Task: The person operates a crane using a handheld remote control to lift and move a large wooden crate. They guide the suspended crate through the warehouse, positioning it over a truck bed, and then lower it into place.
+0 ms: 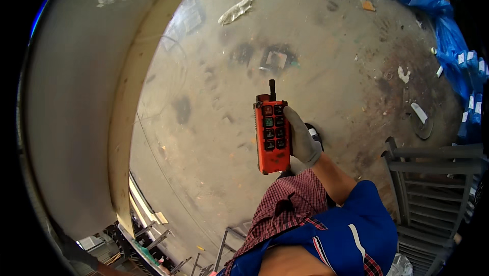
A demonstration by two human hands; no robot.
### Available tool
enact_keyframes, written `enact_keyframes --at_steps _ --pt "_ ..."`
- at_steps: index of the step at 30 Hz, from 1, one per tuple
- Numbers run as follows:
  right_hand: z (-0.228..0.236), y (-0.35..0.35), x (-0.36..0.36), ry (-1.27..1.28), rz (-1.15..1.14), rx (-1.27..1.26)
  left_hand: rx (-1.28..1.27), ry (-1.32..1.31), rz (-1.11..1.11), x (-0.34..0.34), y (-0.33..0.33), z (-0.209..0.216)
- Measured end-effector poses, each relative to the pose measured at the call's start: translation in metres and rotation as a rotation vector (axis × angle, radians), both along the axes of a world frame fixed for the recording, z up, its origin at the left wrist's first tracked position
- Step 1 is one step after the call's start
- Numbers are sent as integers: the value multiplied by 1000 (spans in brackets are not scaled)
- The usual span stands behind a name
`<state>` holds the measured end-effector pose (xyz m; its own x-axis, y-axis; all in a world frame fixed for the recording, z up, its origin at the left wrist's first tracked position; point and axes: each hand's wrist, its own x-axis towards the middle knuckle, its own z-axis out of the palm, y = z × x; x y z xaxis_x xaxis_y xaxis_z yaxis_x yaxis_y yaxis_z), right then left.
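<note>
Above open concrete floor (214, 123), right hand (303, 141) fingers grasp orange remote (272, 136); left hand unseen.

Glossy orange plastic remote (272, 138), grey knit cloth glove (302, 138), rough stained concrete floor (326, 62).

One orange remote controller (271, 136) w/ eight buttons in two columns and one black antenna. One gloved hand (301, 138) grips it. One grey metal rack (433, 189) at right. Blue plastic sheets (453, 36), approx. two heaps. Several paper scraps on the floor (214, 123).
</note>
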<state>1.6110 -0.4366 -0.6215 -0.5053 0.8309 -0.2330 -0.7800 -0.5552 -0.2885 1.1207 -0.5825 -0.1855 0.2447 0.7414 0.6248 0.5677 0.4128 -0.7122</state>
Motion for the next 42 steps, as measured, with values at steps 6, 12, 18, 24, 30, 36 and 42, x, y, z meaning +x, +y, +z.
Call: enact_keyframes --at_steps 6,12,18,24,30,36,42 --pt "80 -26 10 -1 34 -9 75 -194 -27 -10 9 -5" --pt "107 -41 16 54 100 41 144 -259 157 -10 24 -17" --pt "127 -51 18 -24 49 108 210 -258 208 20 36 -22" --pt "134 -48 23 -34 160 131 206 -273 167 35 45 -24" --pt "142 -47 23 -111 213 133 221 -254 43 40 47 -31" --pt "138 -42 20 -131 250 126 184 -195 35 19 49 -29" --pt "138 -42 19 -196 276 94 175 -35 46 6 51 -17"
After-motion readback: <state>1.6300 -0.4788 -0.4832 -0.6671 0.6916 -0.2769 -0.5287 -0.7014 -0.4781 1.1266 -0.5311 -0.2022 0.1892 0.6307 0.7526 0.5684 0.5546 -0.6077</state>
